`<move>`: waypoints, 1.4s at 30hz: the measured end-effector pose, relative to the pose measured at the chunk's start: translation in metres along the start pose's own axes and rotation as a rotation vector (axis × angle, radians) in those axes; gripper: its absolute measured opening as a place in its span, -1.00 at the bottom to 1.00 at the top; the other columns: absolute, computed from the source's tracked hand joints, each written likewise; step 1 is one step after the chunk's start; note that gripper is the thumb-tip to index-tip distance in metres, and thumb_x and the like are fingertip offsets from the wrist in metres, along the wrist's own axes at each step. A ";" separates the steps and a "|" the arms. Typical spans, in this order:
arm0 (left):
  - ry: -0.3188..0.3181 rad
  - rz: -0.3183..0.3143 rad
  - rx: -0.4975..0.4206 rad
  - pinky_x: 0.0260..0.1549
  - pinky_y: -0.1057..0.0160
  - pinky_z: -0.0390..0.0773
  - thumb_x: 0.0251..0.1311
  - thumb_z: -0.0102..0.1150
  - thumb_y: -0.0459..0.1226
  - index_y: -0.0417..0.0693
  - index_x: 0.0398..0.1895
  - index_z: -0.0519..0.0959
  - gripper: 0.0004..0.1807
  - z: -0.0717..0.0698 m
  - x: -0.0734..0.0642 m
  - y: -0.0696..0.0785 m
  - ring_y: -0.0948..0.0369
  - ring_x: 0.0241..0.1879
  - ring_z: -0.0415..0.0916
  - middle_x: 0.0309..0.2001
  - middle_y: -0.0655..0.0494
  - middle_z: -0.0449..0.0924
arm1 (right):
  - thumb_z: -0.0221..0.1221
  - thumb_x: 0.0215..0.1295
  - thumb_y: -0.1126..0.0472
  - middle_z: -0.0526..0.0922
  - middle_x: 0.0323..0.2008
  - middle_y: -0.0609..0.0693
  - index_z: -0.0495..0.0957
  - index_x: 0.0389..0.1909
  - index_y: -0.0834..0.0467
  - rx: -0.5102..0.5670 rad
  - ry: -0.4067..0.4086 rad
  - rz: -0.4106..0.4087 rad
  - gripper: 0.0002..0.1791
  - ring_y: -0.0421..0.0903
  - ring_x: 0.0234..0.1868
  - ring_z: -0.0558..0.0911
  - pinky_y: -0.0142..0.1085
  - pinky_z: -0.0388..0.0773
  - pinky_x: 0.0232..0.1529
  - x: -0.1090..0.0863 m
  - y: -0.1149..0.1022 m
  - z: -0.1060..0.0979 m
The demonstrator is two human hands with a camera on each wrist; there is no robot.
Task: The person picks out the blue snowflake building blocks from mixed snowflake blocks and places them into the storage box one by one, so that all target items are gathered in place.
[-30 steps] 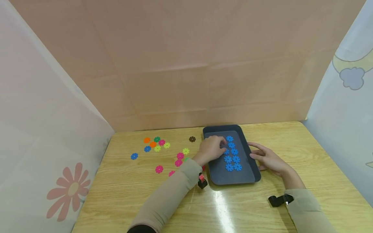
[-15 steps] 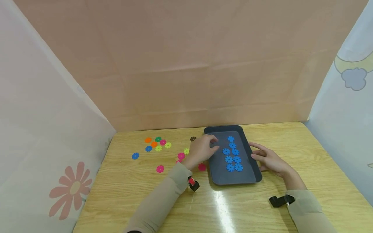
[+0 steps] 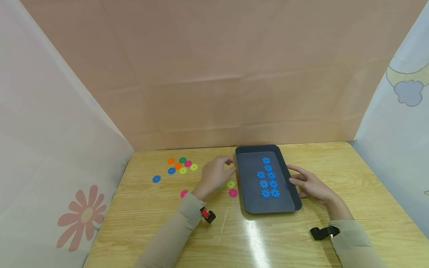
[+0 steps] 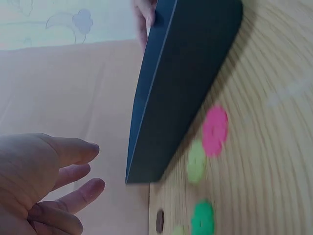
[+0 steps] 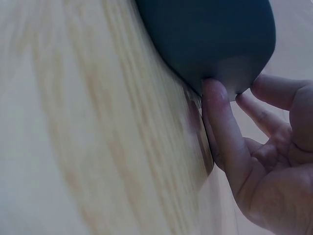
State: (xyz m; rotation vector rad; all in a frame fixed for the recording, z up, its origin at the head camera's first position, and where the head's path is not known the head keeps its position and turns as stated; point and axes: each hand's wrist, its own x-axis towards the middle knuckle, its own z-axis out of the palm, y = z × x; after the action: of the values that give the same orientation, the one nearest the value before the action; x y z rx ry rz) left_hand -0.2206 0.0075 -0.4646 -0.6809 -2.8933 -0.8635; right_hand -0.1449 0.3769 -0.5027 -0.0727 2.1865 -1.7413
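Observation:
My left hand (image 3: 214, 173) hovers over the table just left of a dark grey tray (image 3: 248, 186). Its thumb and fingers are loosely bent and apart; the left wrist view shows nothing between them. Several notched blue plastic discs (image 3: 271, 175) lie flat in the tray, mostly in two columns. Against the tray's right wall, the fingertips of my right hand (image 3: 311, 186) touch the outside, thumb low and other fingers near the rim in the right wrist view. A pink disc (image 3: 232, 192) and a yellow disc (image 3: 231, 184) lie below my left hand.
More notched discs lie loose at the table's left: orange (image 3: 171, 160), green (image 3: 182, 160), yellow, pink and two blue discs (image 3: 156, 179). My left hand hides others, including a brown disc (image 4: 160, 221) seen in the left wrist view. A brown backdrop (image 3: 201, 111) closes off the far edge.
My left hand has moved left from above the blue discs, out over the tray's left rim to the table beside it. My right hand stays at the tray's right wall.

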 end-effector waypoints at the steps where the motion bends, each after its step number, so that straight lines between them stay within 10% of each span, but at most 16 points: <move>1: 0.010 -0.007 -0.002 -0.56 0.33 0.49 0.34 0.38 -0.02 0.08 0.09 0.72 -0.65 -0.002 -0.002 -0.004 0.18 -0.16 0.68 0.01 0.21 0.72 | 0.07 0.64 0.11 0.11 0.45 0.59 -0.10 0.68 0.13 0.001 0.000 0.001 -0.21 0.37 0.24 0.53 0.09 0.71 -0.14 0.000 0.000 0.000; 19: 0.157 -0.209 -0.046 -0.67 0.20 0.39 0.32 0.38 -0.10 -0.06 0.08 0.72 -0.65 -0.057 -0.050 -0.106 0.16 -0.53 0.51 -0.02 0.02 0.73 | 0.08 0.64 0.11 0.09 0.46 0.59 -0.11 0.68 0.13 0.009 -0.001 0.008 -0.20 0.38 0.26 0.51 0.09 0.71 -0.14 -0.001 -0.001 0.000; 42: 0.092 -0.432 0.080 -0.37 0.06 0.58 0.31 0.33 0.03 -0.19 0.17 0.66 -0.45 -0.099 -0.108 -0.208 -0.03 -0.12 0.65 -0.02 -0.12 0.71 | 0.08 0.64 0.12 0.17 0.42 0.57 -0.07 0.68 0.12 0.014 0.003 0.010 -0.23 0.27 0.16 0.61 0.10 0.71 -0.15 0.000 0.000 -0.001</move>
State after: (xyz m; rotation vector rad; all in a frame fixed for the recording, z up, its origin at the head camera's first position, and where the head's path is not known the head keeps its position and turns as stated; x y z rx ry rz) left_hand -0.2195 -0.2430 -0.5055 -0.0020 -3.0141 -0.7774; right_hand -0.1451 0.3775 -0.5023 -0.0552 2.1727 -1.7527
